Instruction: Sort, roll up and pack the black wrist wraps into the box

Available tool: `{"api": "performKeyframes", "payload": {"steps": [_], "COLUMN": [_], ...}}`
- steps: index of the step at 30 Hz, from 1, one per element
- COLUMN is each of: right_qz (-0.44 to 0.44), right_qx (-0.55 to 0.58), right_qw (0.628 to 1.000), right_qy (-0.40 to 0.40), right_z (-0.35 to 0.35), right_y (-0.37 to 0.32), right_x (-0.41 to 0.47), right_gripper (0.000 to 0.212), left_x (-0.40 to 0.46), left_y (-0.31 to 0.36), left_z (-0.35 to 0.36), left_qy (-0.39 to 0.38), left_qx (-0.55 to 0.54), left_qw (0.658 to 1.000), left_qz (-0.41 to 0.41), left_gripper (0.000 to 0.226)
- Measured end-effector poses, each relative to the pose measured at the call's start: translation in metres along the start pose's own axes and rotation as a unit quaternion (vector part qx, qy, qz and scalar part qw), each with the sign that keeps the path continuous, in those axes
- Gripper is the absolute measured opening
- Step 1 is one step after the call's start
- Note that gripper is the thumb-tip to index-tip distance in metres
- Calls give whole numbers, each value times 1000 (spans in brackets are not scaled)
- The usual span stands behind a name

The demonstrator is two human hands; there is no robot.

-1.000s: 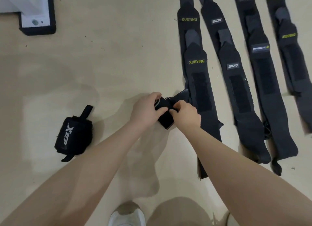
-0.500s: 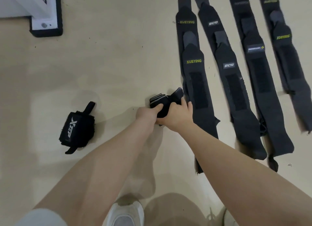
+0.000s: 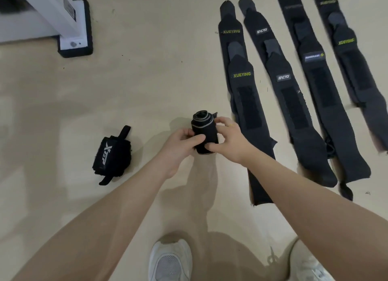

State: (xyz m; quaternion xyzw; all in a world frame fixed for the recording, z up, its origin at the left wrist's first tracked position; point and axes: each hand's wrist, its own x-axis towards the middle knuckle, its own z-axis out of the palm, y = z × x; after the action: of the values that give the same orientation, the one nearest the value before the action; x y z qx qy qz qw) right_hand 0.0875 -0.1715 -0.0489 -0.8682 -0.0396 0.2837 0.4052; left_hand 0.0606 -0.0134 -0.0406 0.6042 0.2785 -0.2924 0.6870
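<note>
A rolled black wrist wrap (image 3: 204, 129) with grey edging is held upright above the floor, its coiled end facing up. My left hand (image 3: 183, 143) grips its left side, thumb across the front. My right hand (image 3: 227, 141) grips its right side, fingers curled round it. A finished roll marked XTEP (image 3: 112, 154) lies on the floor to the left. Several flat black wraps lie side by side at the right: XUEYING (image 3: 243, 96), IIACYO (image 3: 289, 96), one with a white label (image 3: 319, 87), and another XUEYING (image 3: 352, 62). No box is in view.
A white stand with a black-edged base (image 3: 74, 37) is at the upper left on the beige floor (image 3: 147, 70). My white shoes (image 3: 170, 262) show at the bottom edge.
The wrap has been lifted off the floor and turned upright as a finished roll. Both hands rose with it, away from the flat XUEYING wrap.
</note>
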Motion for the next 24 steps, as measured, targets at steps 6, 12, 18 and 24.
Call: {"api": "performKeyframes", "payload": {"steps": [6,12,18,24], "right_qz": [-38,-78,-45,-22], "right_qx": [61,34,158,320], "right_qw": [989,978,963,928], "right_qy": [-127,-188,-213,-191], "right_z": [-15,-28,-44,-59], "right_y": [-33,-61,-64,-63], "right_x": [-3,-13,-28,-34], "right_gripper": [17,29,41,25], "left_x": [-28,-53,-67,-80], "left_y": [23,45,62,70], "left_z": [-30,-39,-31,-34], "left_qy": [-39,-71,-102,-157], "left_qx": [2,57,98,35], "left_qw": [996,989,971,969], "left_qz": [76,119,190,185], "left_gripper": [20,54,70,59]}}
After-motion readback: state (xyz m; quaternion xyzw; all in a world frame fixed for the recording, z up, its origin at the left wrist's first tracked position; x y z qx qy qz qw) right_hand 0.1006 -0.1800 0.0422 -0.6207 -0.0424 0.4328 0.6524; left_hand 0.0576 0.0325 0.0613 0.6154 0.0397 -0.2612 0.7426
